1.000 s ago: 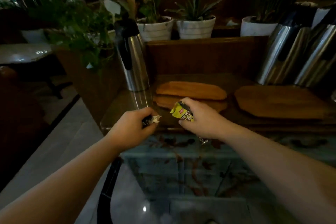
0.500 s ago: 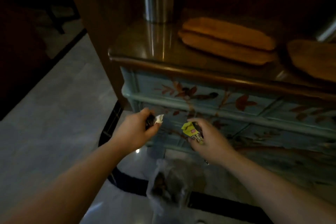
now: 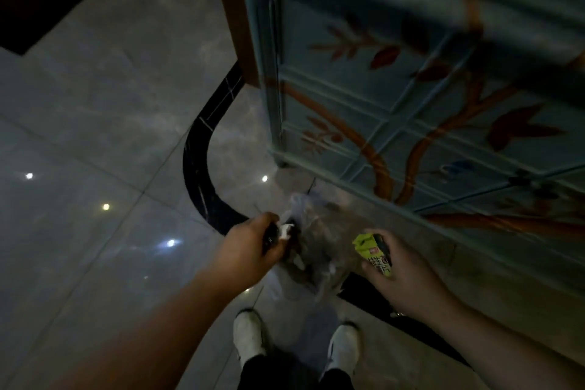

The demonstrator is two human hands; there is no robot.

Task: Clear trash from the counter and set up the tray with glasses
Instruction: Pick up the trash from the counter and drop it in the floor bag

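Both hands lowered over clear bag [image 3: 311,250] — right hand [image 3: 402,275] grips yellow wrapper [image 3: 373,253] upright; left hand [image 3: 250,247] pinches scrap [image 3: 285,230].

Painted blue cabinet [image 3: 395,98], glossy tiled floor [image 3: 95,136], white shoes [image 3: 250,339].

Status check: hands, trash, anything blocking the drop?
Left hand shut on small dark wrapper. Right hand shut on yellow packet. Clear plastic bag on floor between them. Nothing blocking.

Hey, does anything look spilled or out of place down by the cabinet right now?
Nothing spilled. A clear plastic bag of trash sits on the floor by the cabinet; the left hand holds a crumpled scrap, the right hand a yellow wrapper.
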